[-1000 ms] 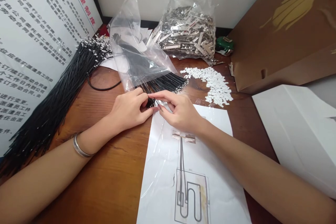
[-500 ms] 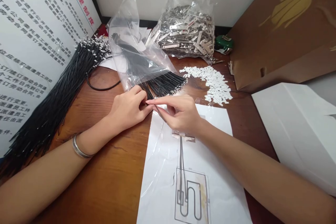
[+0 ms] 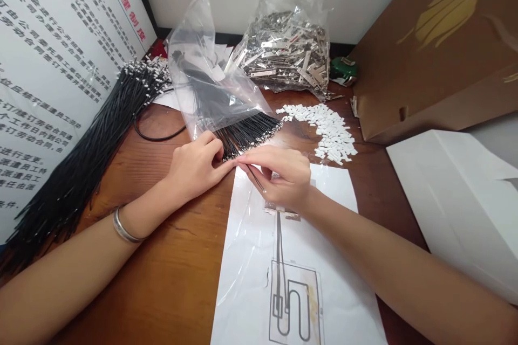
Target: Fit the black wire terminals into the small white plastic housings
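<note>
My right hand [image 3: 283,175] pinches a thin black wire [image 3: 256,178], whose metal-tipped ends stick out below its fingers. Its fingertips meet the thumb of my left hand [image 3: 198,164]. That left hand is closed, fingers curled at the edge of a clear plastic bag [image 3: 194,38]; what lies inside its grip is hidden. From the bag's mouth fans a bundle of black wires [image 3: 251,132] with small metal terminals, just beyond both hands. Under my right hand lies a white sheet with a line drawing [image 3: 246,280].
White plastic connector housings [image 3: 335,135] are heaped on the right. Behind them stand a bag of metal strips [image 3: 287,54] and a green tape measure [image 3: 343,71]. Black cables with white ends [image 3: 93,129] lie left. A brown box [image 3: 429,64] and white carton [image 3: 457,194] flank the right.
My right hand has shifted slightly right, and the black wire's ends now show below its fingers. My left thumb stays against its fingertips. More of the bundle's metal tips show between the hands.
</note>
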{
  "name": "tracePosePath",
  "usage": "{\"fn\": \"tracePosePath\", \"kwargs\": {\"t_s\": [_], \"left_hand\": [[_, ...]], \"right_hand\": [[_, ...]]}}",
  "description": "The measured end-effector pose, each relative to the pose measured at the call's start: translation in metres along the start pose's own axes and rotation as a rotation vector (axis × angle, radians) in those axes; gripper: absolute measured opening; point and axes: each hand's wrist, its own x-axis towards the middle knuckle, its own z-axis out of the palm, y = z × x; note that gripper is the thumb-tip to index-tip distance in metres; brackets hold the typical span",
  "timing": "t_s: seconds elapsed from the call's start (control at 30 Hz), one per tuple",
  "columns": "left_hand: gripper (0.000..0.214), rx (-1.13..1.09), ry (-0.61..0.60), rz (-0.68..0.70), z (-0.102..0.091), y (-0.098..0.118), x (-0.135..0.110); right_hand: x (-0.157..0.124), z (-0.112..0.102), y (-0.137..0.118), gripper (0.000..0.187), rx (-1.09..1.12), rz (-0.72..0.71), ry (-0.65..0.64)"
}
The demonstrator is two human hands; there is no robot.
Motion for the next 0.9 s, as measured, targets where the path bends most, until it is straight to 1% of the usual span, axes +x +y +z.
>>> {"fn": "tracePosePath", "kwargs": {"t_s": [0.27,0.4,0.53,0.77,0.9], "left_hand": [[0.029,0.018,0.022,-0.059,0.0005,-0.0001,-0.0008],[0.032,-0.013,0.038,-0.038,-0.0001,-0.0002,-0.0006],[0.034,-0.027,0.014,-0.012,-0.0013,-0.0001,-0.0005],[0.025,-0.019,0.036,-0.106,-0.0003,-0.0002,0.0002],[0.026,-0.034,0.034,-0.115,-0.0004,0.0001,0.0008]], "right_hand": [[0.0003,0.0004,-0.0009,0.02,-0.018,0.003,-0.021],[-0.0005,0.0003,-0.0013,0.021,-0.037,-0.006,-0.007],[-0.0007,0.0007,-0.001,0.022,-0.036,-0.009,0.002],[-0.0011,0.0011,0.0003,0.02,-0.002,0.025,-0.029],[-0.0009,0.0001,0.0002,0.019,-0.007,0.033,-0.036]]}}
